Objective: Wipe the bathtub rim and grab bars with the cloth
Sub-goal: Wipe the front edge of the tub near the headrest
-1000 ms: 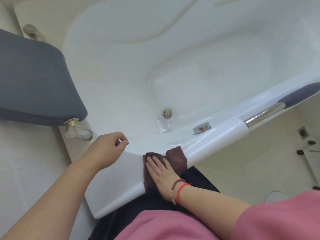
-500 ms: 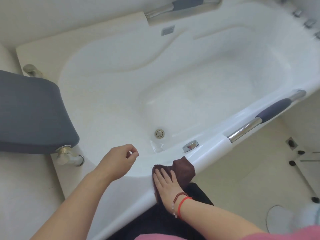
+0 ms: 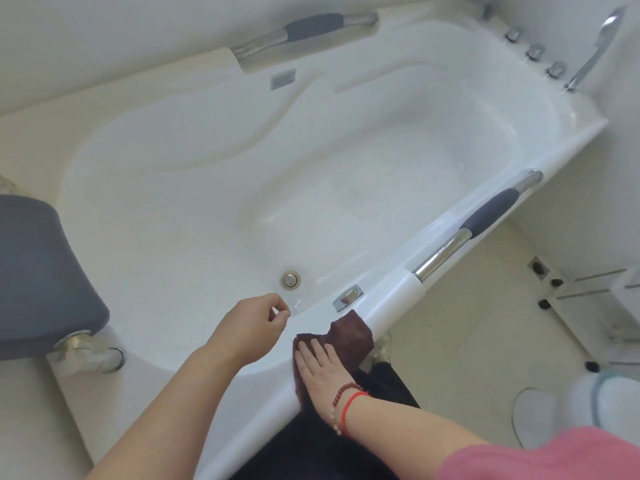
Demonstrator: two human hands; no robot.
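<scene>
Cloth (image 3: 346,341), dark brown, lower centre of frame: draped over the near bathtub rim (image 3: 388,306), its long axis running along that rim toward the upper right. My right hand (image 3: 320,372) presses it flat, fingers straight and pointing up-frame. My left hand (image 3: 249,327) hovers over the tub, fingers loosely curled, holding nothing. Step in hand, as I judge: rim wiping. Next move calls for sliding toward the near grab bar (image 3: 478,226); far grab bar (image 3: 304,32), upper centre, untouched.
</scene>
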